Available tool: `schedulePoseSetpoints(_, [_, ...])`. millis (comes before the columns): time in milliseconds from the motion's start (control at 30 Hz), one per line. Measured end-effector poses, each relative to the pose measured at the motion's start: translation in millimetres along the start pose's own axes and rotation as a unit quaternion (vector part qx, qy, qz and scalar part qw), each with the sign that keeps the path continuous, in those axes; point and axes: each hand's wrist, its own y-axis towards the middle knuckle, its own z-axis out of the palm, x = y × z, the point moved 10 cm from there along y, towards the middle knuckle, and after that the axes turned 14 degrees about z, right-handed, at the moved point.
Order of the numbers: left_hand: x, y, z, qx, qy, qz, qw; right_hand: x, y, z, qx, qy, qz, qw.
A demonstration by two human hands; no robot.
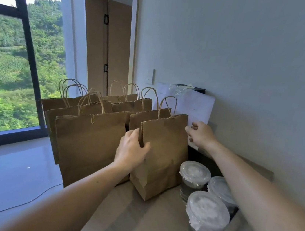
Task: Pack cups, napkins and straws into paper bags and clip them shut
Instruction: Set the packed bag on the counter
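A brown paper bag point(164, 155) with twisted handles stands upright on the wooden counter point(146, 222). My left hand point(131, 151) grips its left edge, thumb on the front face. My right hand point(199, 134) is at the bag's upper right corner, fingers pinched at the rim; what it pinches is too small to tell. Three lidded clear cups point(206, 216) stand to the bag's right. Several more paper bags point(87, 138) stand to the left and behind; the front one carries a gold paper clip point(93, 119) at its top.
A white sheet or packet point(196, 107) leans against the wall behind the bags, with a dark box point(199, 90) behind it. A wall socket point(149, 76) is above the bags. A large window and the floor lie to the left, past the counter's edge.
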Motion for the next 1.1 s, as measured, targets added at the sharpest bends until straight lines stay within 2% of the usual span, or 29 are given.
schedulePoseSetpoints(133, [-27, -26, -3, 0.061, 0.081, 0.015, 0.995, 0, -70, -14, -0.003, -0.071, -0.004, 0.997])
schedulePoseSetpoints(267, [-62, -67, 19, 0.179, 0.110, 0.033, 0.977, -11, -145, -32, -0.024, -0.147, -0.006, 0.989])
schedulePoseSetpoints(367, [-105, -96, 40, 0.253, 0.092, 0.092, 0.959, -31, -201, -51, -0.060, -0.188, 0.012, 0.980])
schedulePoseSetpoints(567, [-214, -152, 81, 0.327, 0.072, 0.218, 0.916, -94, -312, -116, -0.124, -0.242, 0.082, 0.959])
schedulePoseSetpoints(733, [-304, -227, 135, 0.383, 0.049, 0.287, 0.877, -177, -403, -189, -0.175, -0.206, 0.175, 0.947])
schedulePoseSetpoints(867, [-372, -312, 197, 0.447, 0.030, 0.332, 0.830, -263, -476, -232, -0.191, -0.175, 0.245, 0.934])
schedulePoseSetpoints(1100, [-498, -463, 304, 0.526, 0.018, 0.377, 0.762, -425, -601, -332, -0.235, -0.146, 0.351, 0.895])
